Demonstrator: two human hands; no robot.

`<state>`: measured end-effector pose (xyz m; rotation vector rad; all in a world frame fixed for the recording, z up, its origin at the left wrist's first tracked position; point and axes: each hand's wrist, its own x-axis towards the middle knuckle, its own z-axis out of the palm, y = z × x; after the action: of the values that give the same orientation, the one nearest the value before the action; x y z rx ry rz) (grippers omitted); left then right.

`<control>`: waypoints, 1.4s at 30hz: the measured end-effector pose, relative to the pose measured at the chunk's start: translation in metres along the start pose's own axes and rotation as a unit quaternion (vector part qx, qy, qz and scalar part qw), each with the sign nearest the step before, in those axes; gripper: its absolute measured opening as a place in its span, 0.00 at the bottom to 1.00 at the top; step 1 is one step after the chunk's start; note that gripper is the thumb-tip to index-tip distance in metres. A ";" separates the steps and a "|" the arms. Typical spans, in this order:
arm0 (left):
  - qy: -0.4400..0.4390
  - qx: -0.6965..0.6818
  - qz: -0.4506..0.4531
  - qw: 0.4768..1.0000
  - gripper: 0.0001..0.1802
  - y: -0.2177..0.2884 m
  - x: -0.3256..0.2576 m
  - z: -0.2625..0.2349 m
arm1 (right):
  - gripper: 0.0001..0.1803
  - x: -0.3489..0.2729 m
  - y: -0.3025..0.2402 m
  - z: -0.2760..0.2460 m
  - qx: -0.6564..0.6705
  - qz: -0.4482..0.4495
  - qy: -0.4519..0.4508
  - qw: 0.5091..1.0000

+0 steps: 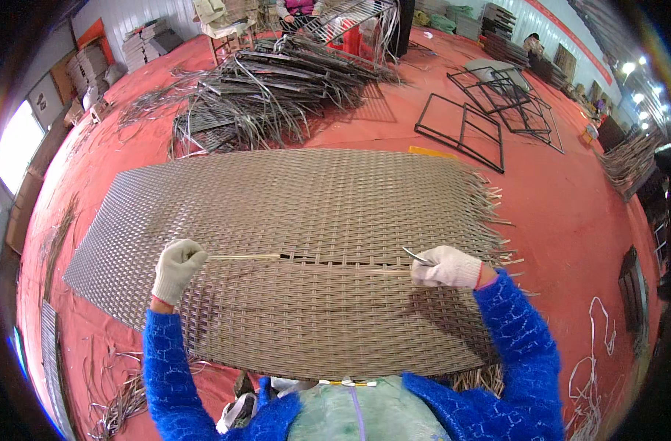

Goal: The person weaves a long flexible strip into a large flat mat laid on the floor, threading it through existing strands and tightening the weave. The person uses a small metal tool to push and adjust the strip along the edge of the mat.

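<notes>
A large brown woven panel (298,323) lies in front of me, with loose strip ends along its right edge. My left hand (179,270), in a white knit glove, is closed on a flat, pale weaving strip (240,257). That strip runs right to a narrow dark gap (328,261) across the weave. On the gap's right side, my gloved right hand (447,267) is closed round a thin curved metal tool (416,255), its tip pointing up and left. The tool's handle is hidden in the fist. Both hands are over the panel.
Beyond the panel sits a heap of dark woven pieces (269,95) with trailing strips. Black metal frames (460,132) lie on the red floor (570,220) at the far right. Another person (300,9) is at the back. Loose strips (126,400) lie near left, white cord (589,367) near right.
</notes>
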<state>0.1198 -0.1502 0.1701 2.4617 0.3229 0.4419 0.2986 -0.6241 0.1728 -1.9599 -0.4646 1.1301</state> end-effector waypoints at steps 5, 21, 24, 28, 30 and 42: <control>0.042 0.180 0.166 0.969 0.12 0.010 0.010 0.012 | 0.09 0.016 -0.005 0.019 -0.097 0.005 0.034 0.995; -0.025 0.177 0.237 0.955 0.06 0.110 -0.004 0.004 | 0.16 0.024 -0.072 0.035 -0.437 -0.457 0.467 0.618; -0.025 0.141 0.290 0.946 0.07 0.140 -0.005 0.026 | 0.16 0.033 -0.095 0.092 -0.293 -0.488 0.267 0.778; 0.027 0.139 0.251 0.958 0.09 0.128 -0.001 0.022 | 0.16 0.035 -0.093 0.107 -0.278 -0.242 0.099 0.924; 0.032 0.109 0.183 0.977 0.10 0.098 0.007 0.005 | 0.18 0.033 -0.080 0.088 -0.362 -0.199 0.101 0.905; 0.008 0.126 0.317 0.940 0.14 0.105 -0.003 0.103 | 0.22 0.045 -0.050 0.081 -0.253 -0.155 0.085 0.951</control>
<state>0.1697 -0.2871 0.1553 2.7825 -0.4576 0.7186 0.2578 -0.5271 0.1658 -2.2868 -1.0073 0.6743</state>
